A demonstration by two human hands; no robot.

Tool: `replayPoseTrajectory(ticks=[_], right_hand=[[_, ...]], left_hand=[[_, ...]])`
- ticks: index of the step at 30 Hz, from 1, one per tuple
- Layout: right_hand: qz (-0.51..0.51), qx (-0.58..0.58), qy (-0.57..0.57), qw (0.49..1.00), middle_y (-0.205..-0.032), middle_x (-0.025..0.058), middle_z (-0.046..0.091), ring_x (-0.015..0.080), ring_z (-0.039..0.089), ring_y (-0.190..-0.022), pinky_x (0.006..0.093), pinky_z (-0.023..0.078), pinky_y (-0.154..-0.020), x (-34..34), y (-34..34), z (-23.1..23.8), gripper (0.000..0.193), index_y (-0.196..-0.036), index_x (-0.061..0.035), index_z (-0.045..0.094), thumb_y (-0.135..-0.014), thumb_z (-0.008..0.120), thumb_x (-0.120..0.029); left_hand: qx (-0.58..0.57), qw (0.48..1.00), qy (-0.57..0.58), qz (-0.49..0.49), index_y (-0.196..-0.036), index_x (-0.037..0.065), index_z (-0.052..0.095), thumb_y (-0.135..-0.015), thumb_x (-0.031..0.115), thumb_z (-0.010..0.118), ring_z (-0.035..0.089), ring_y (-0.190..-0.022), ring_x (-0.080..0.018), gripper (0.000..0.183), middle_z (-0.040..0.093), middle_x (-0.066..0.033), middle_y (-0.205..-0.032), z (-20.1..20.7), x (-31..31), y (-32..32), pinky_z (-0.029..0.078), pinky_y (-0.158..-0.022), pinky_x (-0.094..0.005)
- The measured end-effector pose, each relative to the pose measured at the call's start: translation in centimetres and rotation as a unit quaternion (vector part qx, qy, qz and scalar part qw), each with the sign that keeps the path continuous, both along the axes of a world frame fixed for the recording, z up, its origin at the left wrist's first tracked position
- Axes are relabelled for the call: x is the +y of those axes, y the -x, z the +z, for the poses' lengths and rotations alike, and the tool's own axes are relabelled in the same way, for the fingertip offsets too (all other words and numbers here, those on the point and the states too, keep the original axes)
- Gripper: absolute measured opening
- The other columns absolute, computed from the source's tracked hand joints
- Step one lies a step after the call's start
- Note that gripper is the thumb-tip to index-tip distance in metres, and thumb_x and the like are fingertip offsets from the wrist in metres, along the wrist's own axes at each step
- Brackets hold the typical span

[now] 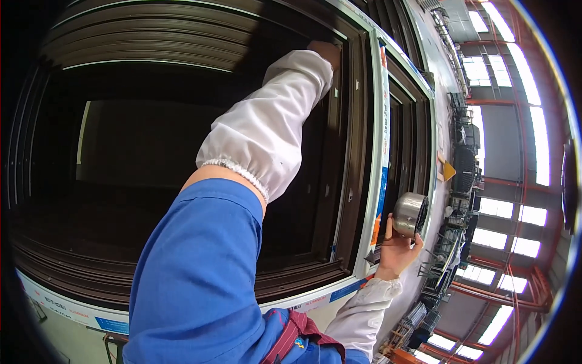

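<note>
Nearest the lens, a blue sleeve (194, 261) is seen, with a white oversleeve (260, 121) beyond it. The left hand (325, 53) is placed at the upper right of a dark frame (359, 151); how its fingers stand cannot be told. A round metal cup (408, 213) is pinched between the right hand's (398, 253) fingers and thumb, before dark profiles (402, 151) further right.

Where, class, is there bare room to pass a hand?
Over the broad dark area, bordered by ribbed slats above, lower rails below and the left arm at right; its depth is unclear. Crowded: the next frame at right, behind the right hand and metal cup.
</note>
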State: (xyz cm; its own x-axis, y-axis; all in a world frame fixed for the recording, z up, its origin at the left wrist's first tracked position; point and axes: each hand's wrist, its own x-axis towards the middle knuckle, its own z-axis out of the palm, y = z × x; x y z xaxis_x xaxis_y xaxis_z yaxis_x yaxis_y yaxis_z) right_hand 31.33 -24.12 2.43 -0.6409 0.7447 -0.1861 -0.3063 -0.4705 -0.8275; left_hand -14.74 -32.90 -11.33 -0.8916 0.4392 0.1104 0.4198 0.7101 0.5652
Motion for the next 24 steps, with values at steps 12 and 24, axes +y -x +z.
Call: replayPoseTrajectory(ticks=[12,24], right_hand=[[-0.007,-0.005,-0.014,1.0,-0.128,0.0239,0.048,0.0476,0.043,-0.121,0.0502,0.042,-0.103,0.0,-0.4,0.2,0.053,-0.124,0.0041,0.046,-0.08,0.06,-0.022],[-0.008,-0.001,-0.001,1.0,-0.128,0.0241,0.048,0.0487,0.042,-0.121,0.0509,0.042,-0.103,0.4,-0.4,0.0,0.051,-0.123,0.0049,0.047,-0.081,0.059,-0.022]], left_hand=[[0.092,0.995,-0.045,0.022,-0.088,0.006,0.071,-0.09,0.025,0.047,0.068,-0.081,-0.0295,0.031,0.07,-0.012,-0.087,-1.0,0.7,-2.6,0.054,-0.071,-0.0408],[0.134,0.991,-0.001,0.025,-0.116,0.02,0.063,-0.088,0.019,0.047,0.068,-0.079,-0.0299,0.032,0.069,-0.0109,-0.083,-1.8,-1.3,-1.7,0.053,-0.063,-0.0437]])
